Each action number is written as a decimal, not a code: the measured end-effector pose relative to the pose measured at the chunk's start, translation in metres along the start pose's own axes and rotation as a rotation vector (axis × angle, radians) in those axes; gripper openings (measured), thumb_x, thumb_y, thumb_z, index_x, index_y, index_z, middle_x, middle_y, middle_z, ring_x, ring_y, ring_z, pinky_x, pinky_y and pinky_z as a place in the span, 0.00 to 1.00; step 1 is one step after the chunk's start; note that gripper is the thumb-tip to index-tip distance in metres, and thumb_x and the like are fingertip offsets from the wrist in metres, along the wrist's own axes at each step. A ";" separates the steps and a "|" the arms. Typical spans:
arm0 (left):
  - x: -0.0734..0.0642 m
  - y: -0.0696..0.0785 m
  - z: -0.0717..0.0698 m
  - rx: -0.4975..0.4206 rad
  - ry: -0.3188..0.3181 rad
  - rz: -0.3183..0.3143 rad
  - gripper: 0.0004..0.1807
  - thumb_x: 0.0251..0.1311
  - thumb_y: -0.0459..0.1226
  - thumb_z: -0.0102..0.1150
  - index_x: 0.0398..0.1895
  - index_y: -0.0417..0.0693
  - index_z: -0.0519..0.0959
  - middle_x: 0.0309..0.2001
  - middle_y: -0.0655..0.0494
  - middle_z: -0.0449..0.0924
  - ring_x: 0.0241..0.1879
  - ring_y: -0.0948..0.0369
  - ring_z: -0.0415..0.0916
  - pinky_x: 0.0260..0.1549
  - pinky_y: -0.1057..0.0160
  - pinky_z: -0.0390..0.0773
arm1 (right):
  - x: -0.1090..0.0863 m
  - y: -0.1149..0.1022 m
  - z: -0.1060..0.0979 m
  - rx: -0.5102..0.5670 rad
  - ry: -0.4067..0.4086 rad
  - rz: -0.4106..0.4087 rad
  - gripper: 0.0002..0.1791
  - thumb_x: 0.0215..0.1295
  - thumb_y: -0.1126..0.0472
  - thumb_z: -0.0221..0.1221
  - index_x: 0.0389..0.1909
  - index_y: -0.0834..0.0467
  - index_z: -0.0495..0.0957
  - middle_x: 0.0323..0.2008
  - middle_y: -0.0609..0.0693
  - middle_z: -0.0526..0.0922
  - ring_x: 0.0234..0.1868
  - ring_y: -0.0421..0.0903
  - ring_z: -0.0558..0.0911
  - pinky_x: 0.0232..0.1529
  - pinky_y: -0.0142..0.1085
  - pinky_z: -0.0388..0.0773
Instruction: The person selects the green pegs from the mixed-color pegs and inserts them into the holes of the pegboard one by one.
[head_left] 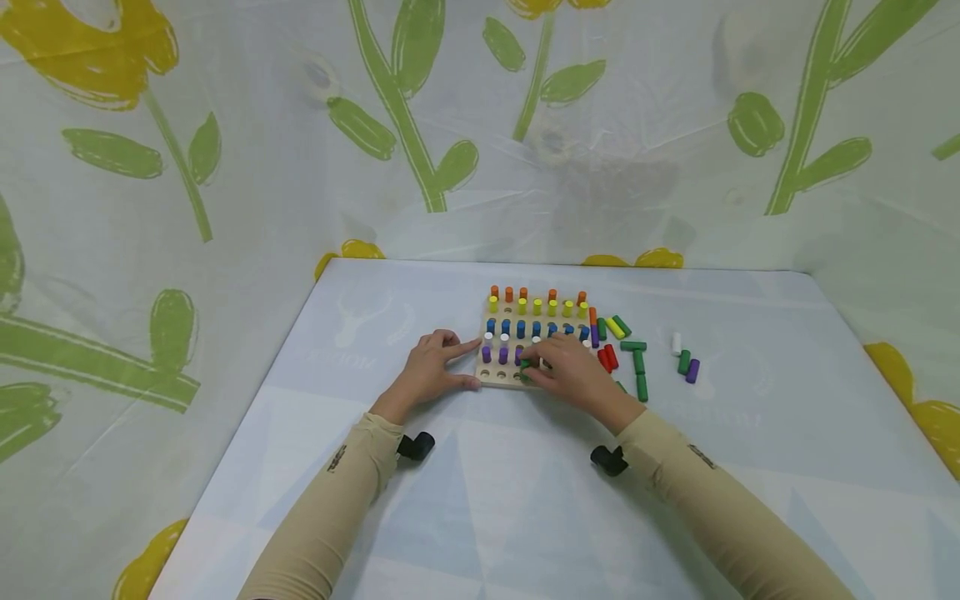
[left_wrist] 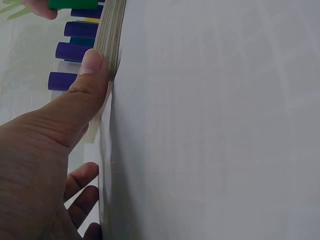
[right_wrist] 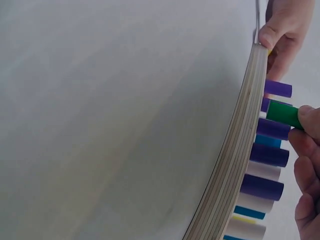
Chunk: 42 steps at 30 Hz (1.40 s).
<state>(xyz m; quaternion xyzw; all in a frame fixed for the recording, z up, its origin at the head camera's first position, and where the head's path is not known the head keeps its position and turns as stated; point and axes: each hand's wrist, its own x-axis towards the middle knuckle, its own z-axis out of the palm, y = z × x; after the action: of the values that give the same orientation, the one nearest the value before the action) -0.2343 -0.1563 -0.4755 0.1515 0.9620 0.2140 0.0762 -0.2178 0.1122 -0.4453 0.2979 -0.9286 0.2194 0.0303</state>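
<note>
I have the left hand (head_left: 429,371) at the left edge of the pegboard (head_left: 492,382) on the counter (head_left: 480,508), the right hand (head_left: 576,372) over its near side. Pegs (head_left: 521,329) stand in it; loose pegs (head_left: 639,362) lie right, three farther out.

The board (head_left: 497,384) lies flat, with upright pegs (head_left: 503,356) in orange, yellow, blue, white and purple rows; the left hand (head_left: 426,367) touches its left side. The right hand (head_left: 576,372) pinches a green peg (right_wrist: 282,114), roughly upright, at the nearest row of holes (head_left: 501,375). Loose pegs (head_left: 639,362) lie to the board's right.
</note>
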 end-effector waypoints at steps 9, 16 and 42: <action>0.000 -0.001 0.000 0.002 0.001 0.002 0.44 0.54 0.59 0.71 0.75 0.68 0.67 0.62 0.48 0.64 0.62 0.47 0.60 0.64 0.46 0.62 | 0.009 -0.008 0.004 -0.023 -0.028 -0.026 0.13 0.67 0.56 0.68 0.50 0.53 0.86 0.41 0.45 0.86 0.45 0.46 0.79 0.55 0.45 0.75; 0.001 -0.001 0.000 0.009 0.001 0.004 0.44 0.54 0.60 0.71 0.75 0.68 0.67 0.63 0.48 0.64 0.62 0.47 0.60 0.64 0.46 0.62 | 0.014 -0.012 0.008 0.008 -0.023 -0.040 0.14 0.67 0.56 0.69 0.51 0.53 0.86 0.39 0.44 0.86 0.45 0.46 0.78 0.57 0.46 0.73; 0.000 -0.001 -0.001 0.026 0.016 0.042 0.44 0.53 0.61 0.70 0.75 0.67 0.67 0.61 0.47 0.65 0.59 0.48 0.62 0.61 0.47 0.64 | 0.033 -0.030 0.019 -0.043 -0.023 -0.089 0.13 0.68 0.55 0.67 0.51 0.51 0.85 0.41 0.44 0.87 0.48 0.45 0.79 0.59 0.45 0.72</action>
<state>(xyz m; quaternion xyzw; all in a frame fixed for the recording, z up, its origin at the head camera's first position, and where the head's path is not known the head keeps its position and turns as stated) -0.2350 -0.1571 -0.4752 0.1709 0.9618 0.2045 0.0618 -0.2264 0.0642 -0.4442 0.3408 -0.9191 0.1945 0.0357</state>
